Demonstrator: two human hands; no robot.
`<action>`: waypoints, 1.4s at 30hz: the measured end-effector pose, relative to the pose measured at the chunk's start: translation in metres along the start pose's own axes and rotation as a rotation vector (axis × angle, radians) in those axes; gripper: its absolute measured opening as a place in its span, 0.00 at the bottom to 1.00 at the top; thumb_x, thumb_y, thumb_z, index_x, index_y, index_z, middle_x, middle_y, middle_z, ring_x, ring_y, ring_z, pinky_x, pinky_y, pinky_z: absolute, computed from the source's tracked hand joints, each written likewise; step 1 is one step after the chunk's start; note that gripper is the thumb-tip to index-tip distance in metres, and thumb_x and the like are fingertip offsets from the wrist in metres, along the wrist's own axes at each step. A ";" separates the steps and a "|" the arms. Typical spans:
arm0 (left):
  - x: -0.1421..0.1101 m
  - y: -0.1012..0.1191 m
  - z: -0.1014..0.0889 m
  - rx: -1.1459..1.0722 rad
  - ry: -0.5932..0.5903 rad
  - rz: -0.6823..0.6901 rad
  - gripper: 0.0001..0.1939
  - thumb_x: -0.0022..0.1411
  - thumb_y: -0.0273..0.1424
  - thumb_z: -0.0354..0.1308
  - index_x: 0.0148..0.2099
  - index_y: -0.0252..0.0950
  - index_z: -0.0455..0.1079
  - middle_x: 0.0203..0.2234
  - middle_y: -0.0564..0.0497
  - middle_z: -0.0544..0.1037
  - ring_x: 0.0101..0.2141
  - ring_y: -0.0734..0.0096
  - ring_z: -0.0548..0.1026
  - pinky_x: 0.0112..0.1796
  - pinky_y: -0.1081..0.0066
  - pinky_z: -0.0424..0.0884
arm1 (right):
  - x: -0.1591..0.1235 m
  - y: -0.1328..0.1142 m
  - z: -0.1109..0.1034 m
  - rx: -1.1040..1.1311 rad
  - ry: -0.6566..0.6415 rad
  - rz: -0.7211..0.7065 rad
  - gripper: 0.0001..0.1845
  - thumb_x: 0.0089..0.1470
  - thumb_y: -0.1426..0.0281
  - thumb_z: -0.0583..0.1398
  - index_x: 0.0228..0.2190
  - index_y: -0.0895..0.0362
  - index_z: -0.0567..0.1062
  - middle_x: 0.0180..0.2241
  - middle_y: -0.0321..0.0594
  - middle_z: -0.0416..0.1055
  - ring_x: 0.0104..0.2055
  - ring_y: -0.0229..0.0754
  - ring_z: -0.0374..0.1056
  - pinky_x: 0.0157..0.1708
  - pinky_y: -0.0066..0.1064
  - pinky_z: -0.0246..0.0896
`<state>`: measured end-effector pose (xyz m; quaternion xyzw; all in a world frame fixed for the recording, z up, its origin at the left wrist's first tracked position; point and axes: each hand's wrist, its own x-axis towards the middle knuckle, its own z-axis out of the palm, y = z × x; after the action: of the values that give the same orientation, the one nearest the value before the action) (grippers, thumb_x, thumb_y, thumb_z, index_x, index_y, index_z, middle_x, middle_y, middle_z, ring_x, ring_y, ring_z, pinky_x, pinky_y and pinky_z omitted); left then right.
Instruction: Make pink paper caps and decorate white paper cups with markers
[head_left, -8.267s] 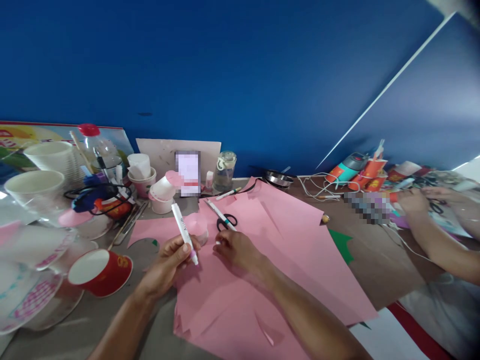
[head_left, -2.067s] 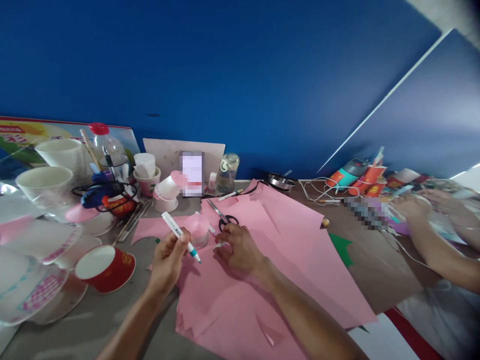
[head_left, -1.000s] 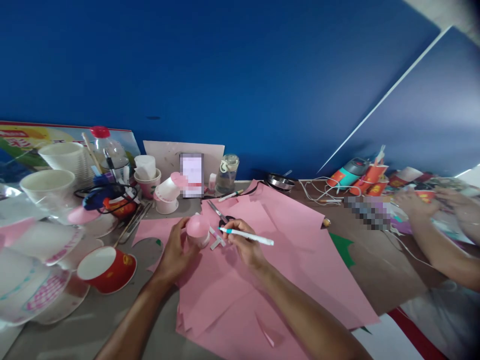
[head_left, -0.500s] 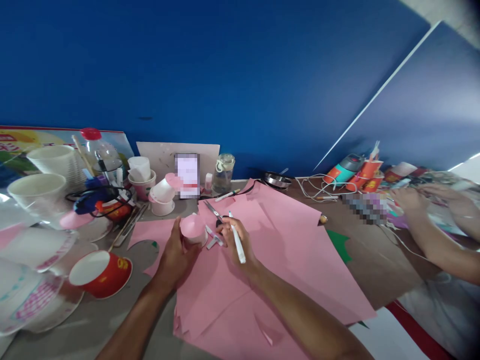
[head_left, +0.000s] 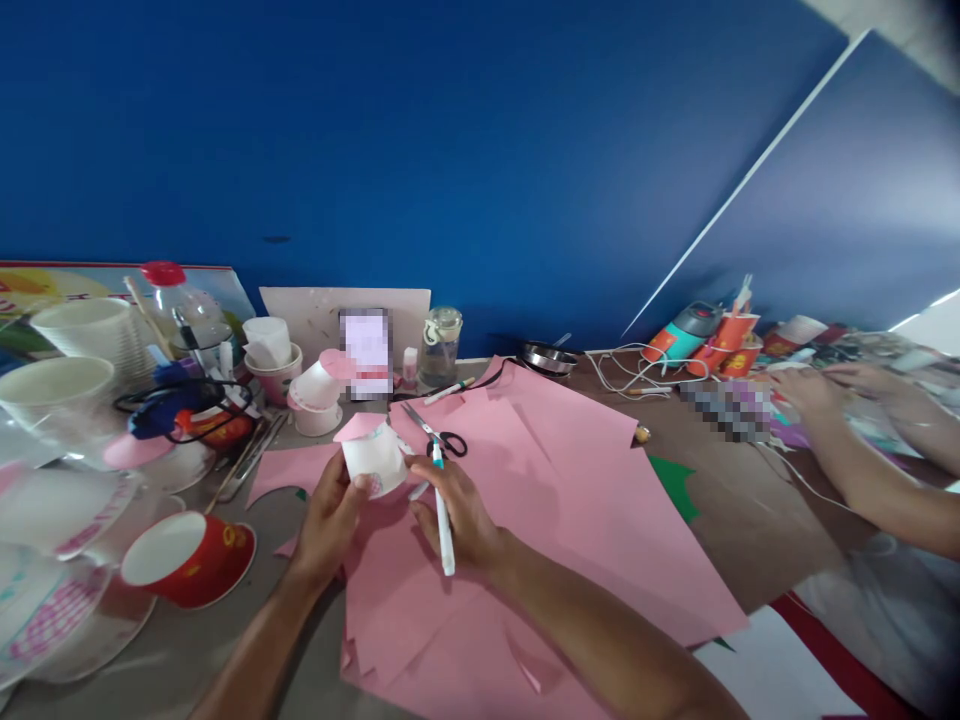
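My left hand is closed round the lower left side of a small white paper cup with a pink paper piece on its top. The cup is tilted, its white side facing me. In my right hand is a white marker pen with a teal band, its tip end pointing up and away. My right fingertips reach the cup's right edge; whether they touch it I cannot tell. Just beyond lie black-handled scissors, on large pink paper sheets.
At the left stand a red paper cup, stacked white cups and a similar pink-topped cup. A phone leans at the back beside a glass jar. Tape and cables lie right; another person's hands work there.
The cup has turned from showing its pink top to showing its white side. My right hand has moved left and down with the marker, uncovering the scissors' handles.
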<state>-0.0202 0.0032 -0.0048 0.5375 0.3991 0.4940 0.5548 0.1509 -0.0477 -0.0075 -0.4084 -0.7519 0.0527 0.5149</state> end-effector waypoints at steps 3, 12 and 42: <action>-0.001 -0.003 -0.001 -0.121 -0.015 -0.065 0.26 0.59 0.46 0.57 0.55 0.37 0.67 0.48 0.45 0.76 0.52 0.54 0.70 0.50 0.61 0.67 | 0.002 -0.004 0.001 0.030 0.010 -0.044 0.29 0.55 0.75 0.55 0.57 0.49 0.58 0.53 0.47 0.70 0.53 0.50 0.68 0.49 0.47 0.66; 0.000 0.002 0.009 -0.470 -0.182 -0.248 0.25 0.59 0.41 0.60 0.56 0.38 0.67 0.46 0.43 0.78 0.46 0.56 0.75 0.47 0.59 0.70 | -0.005 -0.005 -0.001 0.120 0.091 0.008 0.29 0.64 0.62 0.49 0.63 0.52 0.49 0.51 0.50 0.70 0.52 0.51 0.68 0.53 0.49 0.63; 0.002 -0.007 0.003 -0.552 -0.199 -0.260 0.20 0.53 0.33 0.67 0.48 0.34 0.71 0.41 0.44 0.79 0.42 0.58 0.76 0.44 0.62 0.70 | -0.001 -0.019 0.003 0.282 0.071 0.183 0.09 0.53 0.74 0.55 0.37 0.53 0.70 0.34 0.44 0.73 0.42 0.47 0.73 0.42 0.39 0.71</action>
<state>-0.0164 0.0048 -0.0117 0.3570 0.2592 0.4536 0.7743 0.1381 -0.0595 0.0001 -0.4006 -0.6778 0.1900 0.5865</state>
